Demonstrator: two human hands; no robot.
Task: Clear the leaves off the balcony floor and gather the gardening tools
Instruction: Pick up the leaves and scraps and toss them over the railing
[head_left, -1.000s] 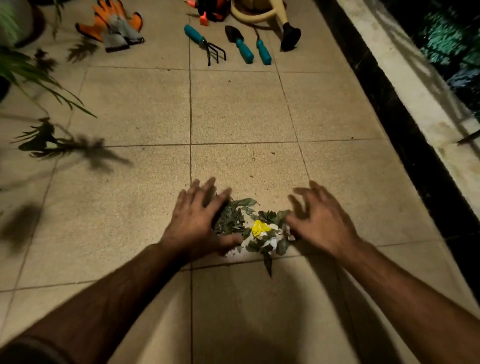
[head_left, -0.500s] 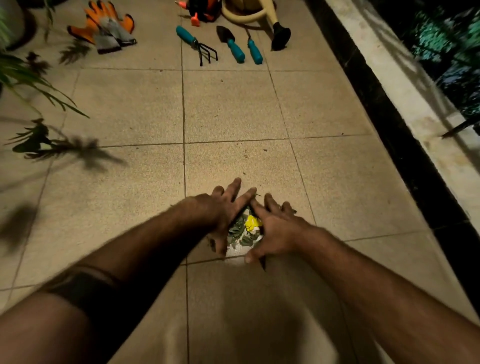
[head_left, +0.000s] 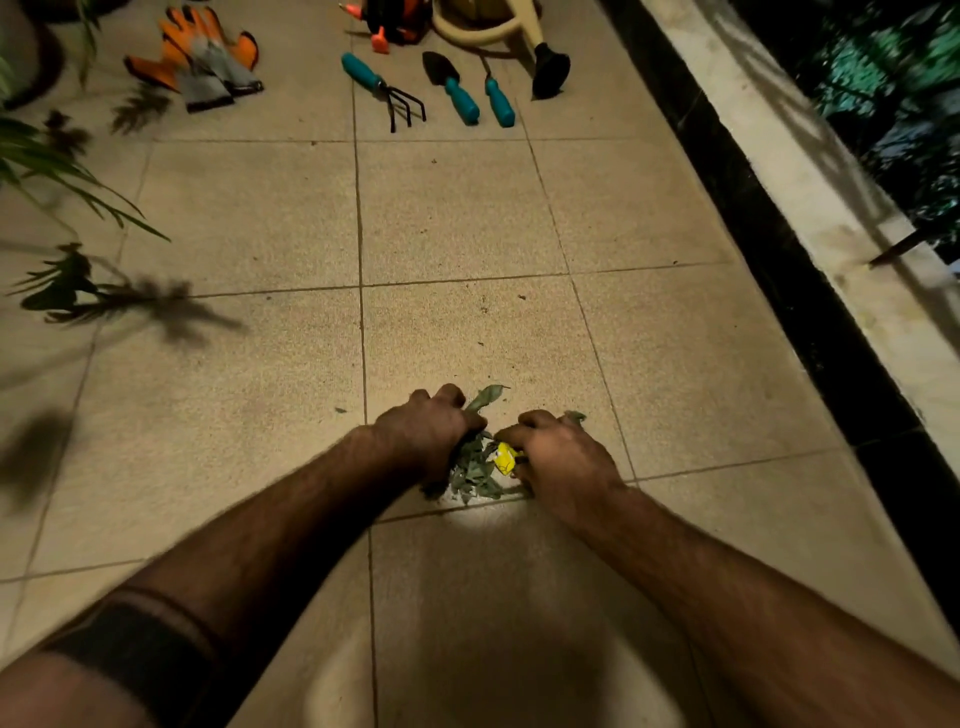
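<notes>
No readable text, label, brand, number or sign anywhere in the frame. Nothing legible on the gloves (head_left: 200, 60) at upper left, nor on the teal tool handles (head_left: 462, 98) at top centre. Too small and blurred to tell whether the yellow scrap (head_left: 503, 460) at centre bears any print.
</notes>
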